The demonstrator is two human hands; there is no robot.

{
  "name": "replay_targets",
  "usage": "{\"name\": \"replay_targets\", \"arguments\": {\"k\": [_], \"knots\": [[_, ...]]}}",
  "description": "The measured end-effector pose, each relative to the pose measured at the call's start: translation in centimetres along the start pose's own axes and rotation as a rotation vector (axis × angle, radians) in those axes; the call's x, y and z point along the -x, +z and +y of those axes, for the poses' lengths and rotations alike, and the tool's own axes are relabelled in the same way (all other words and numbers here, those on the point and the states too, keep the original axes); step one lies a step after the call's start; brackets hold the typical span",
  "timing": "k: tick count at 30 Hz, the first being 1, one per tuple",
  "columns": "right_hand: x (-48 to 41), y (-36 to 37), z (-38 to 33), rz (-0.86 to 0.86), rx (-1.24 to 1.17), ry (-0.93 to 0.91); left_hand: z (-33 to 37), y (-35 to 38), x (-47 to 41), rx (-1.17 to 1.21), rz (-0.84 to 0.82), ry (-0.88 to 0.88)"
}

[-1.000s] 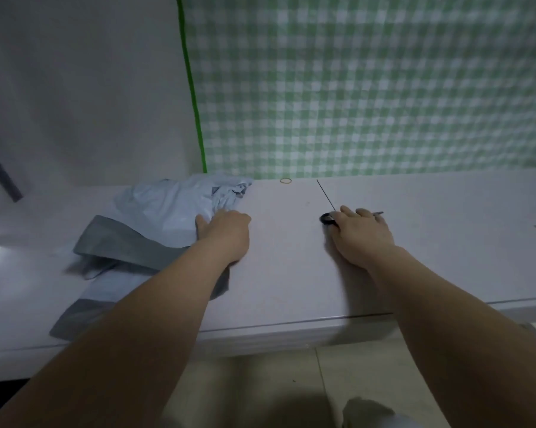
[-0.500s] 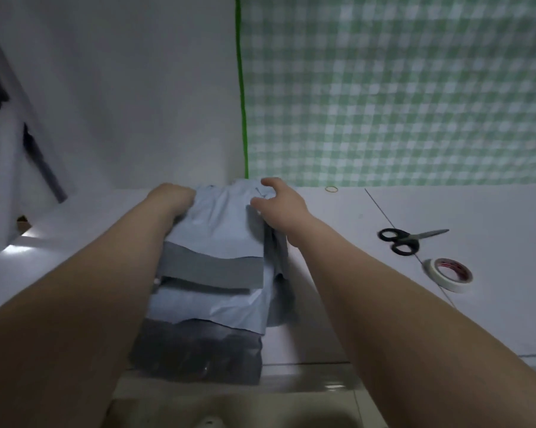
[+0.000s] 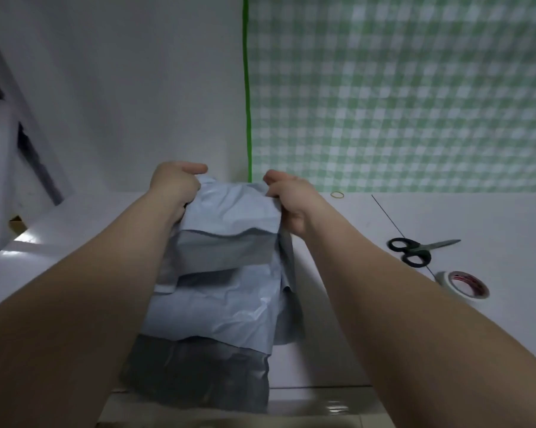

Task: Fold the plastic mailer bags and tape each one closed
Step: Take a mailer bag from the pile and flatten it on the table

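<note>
A stack of pale blue plastic mailer bags [image 3: 226,291] with grey inner flaps hangs in front of me, held up by its top edge. My left hand [image 3: 175,185] grips the top left corner. My right hand [image 3: 288,196] pinches the top right corner. The lower end of the bags drapes over the front edge of the white table [image 3: 368,350]. A roll of tape [image 3: 464,284] with a red-printed core lies on the table to the right, just in front of the black-handled scissors [image 3: 417,248].
A yellow rubber band [image 3: 337,194] lies by the back wall. A thin dark line [image 3: 387,216] runs across the table toward the scissors. A green checked cloth [image 3: 399,94] covers the wall at right. A white frame [image 3: 4,156] stands at far left.
Both hands have left the table top and the scissors, taken the bags by their top corners and lifted them upright. The view has swung left.
</note>
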State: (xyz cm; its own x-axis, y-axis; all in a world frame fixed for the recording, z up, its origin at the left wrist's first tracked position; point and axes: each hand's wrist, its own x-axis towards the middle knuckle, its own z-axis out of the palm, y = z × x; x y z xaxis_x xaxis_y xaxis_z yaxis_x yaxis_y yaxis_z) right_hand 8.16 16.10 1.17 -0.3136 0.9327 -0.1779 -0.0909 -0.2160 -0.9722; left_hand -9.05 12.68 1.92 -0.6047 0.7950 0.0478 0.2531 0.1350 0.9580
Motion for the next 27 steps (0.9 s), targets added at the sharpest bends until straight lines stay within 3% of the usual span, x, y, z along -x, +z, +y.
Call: {"name": "replay_targets", "arguments": {"k": [4, 9, 13, 17, 22, 25, 27], "knots": [[1.6, -2.5, -2.0, 0.017, -0.018, -0.038, 1.5, 1.5, 0.0, -0.121, 0.054, 0.091], [2.4, -2.9, -1.4, 0.076, 0.005, 0.08, 2.5, 1.3, 0.1, -0.838, 0.041, 0.134], [0.9, -2.0, -0.2, 0.042, 0.135, 0.252, 2.3, 0.7, 1.3, -1.073, -0.069, 0.109], [0.6, -1.3, -0.3, -0.058, 0.118, 0.234, 1.7, 0.7, 1.4, -0.985, -0.169, -0.02], [-0.6, -1.8, -1.0, -0.141, 0.027, 0.242, 1.4, 0.9, 0.6, -0.594, -0.215, -0.272], [-1.0, -1.8, -1.4, -0.172, -0.154, 0.245, 1.9, 0.8, 0.4, -0.613, -0.165, -0.23], [-1.3, -1.9, -1.9, -0.171, -0.226, 0.203, 2.5, 0.9, -0.2, -0.504, -0.052, -0.186]]}}
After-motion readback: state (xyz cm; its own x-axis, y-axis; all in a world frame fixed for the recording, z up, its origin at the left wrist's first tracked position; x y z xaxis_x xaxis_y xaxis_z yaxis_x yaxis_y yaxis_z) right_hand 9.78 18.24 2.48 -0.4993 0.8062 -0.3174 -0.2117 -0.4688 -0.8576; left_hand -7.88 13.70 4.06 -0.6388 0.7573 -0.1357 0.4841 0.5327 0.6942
